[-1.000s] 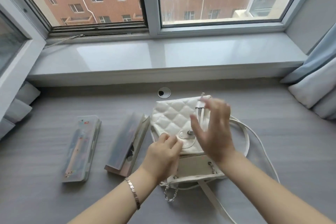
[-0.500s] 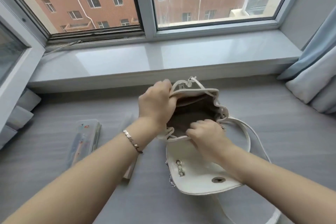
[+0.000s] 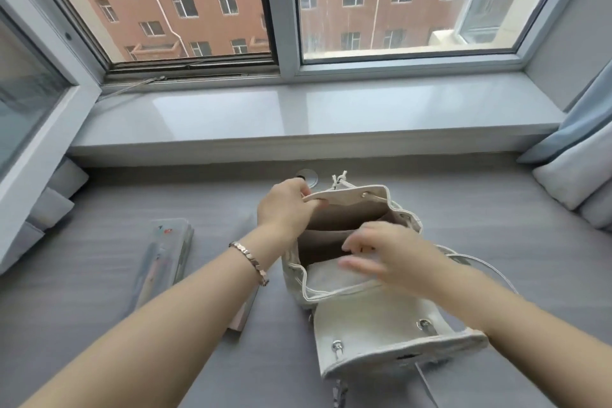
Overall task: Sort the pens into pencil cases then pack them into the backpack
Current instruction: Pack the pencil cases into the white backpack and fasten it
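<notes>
A small white backpack (image 3: 371, 334) stands on the grey desk with its flap folded toward me and its mouth wide, showing a brown lining. My left hand (image 3: 284, 209) grips the far rim of the mouth. Just above the near rim hovers my right hand (image 3: 387, 255), blurred, with its fingers spread and nothing in it. To the left lies a clear pencil case (image 3: 162, 262) with pens inside. A second pencil case (image 3: 243, 315) lies between it and the bag, mostly hidden under my left forearm.
A grey windowsill (image 3: 298, 116) runs along the far edge of the desk (image 3: 82, 325) below the window. A round cable hole (image 3: 307, 176) sits just behind the bag. The bag's white straps (image 3: 477, 262) trail to the right. Pale cushions (image 3: 576, 175) and a blue curtain stand at the far right.
The flap was flipped toward me and the bag's mouth pulled wide. My left hand moved to the far rim, and my right hand has let go of the near rim.
</notes>
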The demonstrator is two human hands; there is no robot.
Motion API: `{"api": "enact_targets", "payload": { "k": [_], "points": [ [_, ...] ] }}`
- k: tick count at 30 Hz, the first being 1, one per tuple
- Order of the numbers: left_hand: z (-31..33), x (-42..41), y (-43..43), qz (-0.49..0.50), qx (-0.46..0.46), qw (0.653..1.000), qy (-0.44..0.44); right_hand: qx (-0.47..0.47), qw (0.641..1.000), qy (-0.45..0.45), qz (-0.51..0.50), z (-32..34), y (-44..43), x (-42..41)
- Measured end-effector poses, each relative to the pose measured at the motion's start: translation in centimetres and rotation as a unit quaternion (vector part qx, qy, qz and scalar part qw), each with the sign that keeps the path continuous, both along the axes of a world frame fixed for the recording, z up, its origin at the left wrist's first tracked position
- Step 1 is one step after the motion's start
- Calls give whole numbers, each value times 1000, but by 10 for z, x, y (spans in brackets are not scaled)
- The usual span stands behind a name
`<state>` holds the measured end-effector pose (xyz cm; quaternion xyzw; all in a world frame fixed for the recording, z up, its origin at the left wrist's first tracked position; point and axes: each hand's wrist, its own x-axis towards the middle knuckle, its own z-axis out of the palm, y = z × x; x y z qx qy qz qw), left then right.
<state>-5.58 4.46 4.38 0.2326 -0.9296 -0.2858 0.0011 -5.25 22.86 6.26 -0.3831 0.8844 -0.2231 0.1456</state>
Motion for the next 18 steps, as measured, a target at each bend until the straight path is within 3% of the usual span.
{"api": "enact_targets", "payload": {
  "k": [3,4,6,8,10,12,14,18],
  "points": [
    [1,27,-7,13,204,977,64,-49,991,22,-119,-7,-3,-17],
    [-5,40,-15,27,200,974,101,-48,990,17,-133,-10,-5,-20],
    [-26,63,-48,51,19,988,146,-48,988,9,-148,-12,-7,-23],
    [-52,85,-90,99,-146,983,47,-51,986,-1,-157,-12,-11,-22],
    [-71,106,-126,215,-141,958,-127,-50,986,-17,-158,-12,-14,-20],
    [-80,127,-143,306,-85,918,-236,-51,987,-20,-148,-12,-17,-18],
    [-84,138,-150,355,-33,905,-231,-50,988,-25,-147,-10,-20,-15],
    [-74,134,-146,408,13,902,-139,-55,985,-45,-158,-8,-21,-14]
  ]
}}
